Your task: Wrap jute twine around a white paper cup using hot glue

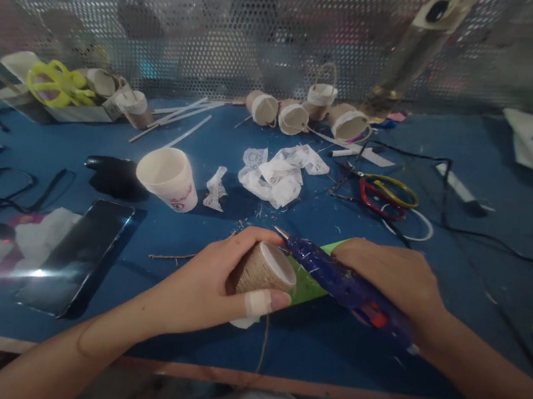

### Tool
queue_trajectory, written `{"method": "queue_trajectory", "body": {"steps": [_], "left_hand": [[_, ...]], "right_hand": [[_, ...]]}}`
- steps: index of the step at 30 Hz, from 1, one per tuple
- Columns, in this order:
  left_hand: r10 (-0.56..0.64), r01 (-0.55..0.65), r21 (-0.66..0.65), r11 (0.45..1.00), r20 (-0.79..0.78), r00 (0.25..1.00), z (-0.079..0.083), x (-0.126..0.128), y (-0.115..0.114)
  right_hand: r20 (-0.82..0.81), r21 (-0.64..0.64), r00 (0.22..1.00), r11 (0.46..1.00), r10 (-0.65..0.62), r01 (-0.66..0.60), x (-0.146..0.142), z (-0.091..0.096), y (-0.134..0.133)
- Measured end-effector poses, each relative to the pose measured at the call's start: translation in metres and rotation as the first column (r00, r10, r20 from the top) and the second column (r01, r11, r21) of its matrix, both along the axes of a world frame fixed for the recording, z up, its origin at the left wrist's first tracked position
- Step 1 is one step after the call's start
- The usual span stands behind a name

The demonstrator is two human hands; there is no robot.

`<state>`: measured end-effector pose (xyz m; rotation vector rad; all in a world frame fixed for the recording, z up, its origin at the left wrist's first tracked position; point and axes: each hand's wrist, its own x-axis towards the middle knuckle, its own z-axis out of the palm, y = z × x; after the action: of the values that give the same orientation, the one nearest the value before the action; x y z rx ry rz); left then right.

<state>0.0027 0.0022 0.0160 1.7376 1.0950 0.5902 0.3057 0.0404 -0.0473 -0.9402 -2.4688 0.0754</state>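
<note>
My left hand is wrapped round a paper cup covered in twine, its pale base tilted up toward me. White tape circles the thumb of that hand. A loose end of twine hangs below the cup toward the table edge. My right hand grips a blue glue gun with a red part on its body. The gun's metal nozzle points left, close above the cup's far rim. Under the gun and behind the cup lies a green sheet, partly hidden.
A white paper cup, crumpled lace and a phone lie on the blue table. Several twine-covered cups stand or lie along the perforated metal panel. Scissors and black cords are at right; yellow scissors at left.
</note>
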Motion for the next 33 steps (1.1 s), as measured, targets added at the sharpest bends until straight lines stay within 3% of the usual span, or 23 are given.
{"method": "queue_trajectory", "body": {"steps": [5,19,23,28,33], "left_hand": [[0.000,0.000,-0.001,1.000,-0.019,1.000,0.000,0.000,-0.001],[0.026,-0.026,-0.033,0.999,0.007,1.000,-0.001,0.000,-0.002],[0.165,-0.161,-0.077,0.984,0.049,0.985,-0.005,0.003,-0.003],[0.417,-0.413,-0.064,0.908,0.083,0.905,-0.008,0.001,0.005],[0.428,-0.421,0.083,0.903,-0.106,0.898,-0.010,-0.009,0.013]], "right_hand": [[0.049,0.042,0.994,0.994,0.097,-0.099,0.004,0.002,0.003],[0.013,0.060,0.995,0.993,0.099,-0.099,-0.002,0.007,-0.001],[-0.075,0.065,0.996,0.997,0.049,-0.044,-0.006,0.014,-0.006],[-0.213,0.093,0.976,0.993,-0.048,0.069,-0.005,0.024,-0.008],[-0.182,0.087,0.972,0.982,-0.151,0.169,0.000,0.027,-0.003]]}}
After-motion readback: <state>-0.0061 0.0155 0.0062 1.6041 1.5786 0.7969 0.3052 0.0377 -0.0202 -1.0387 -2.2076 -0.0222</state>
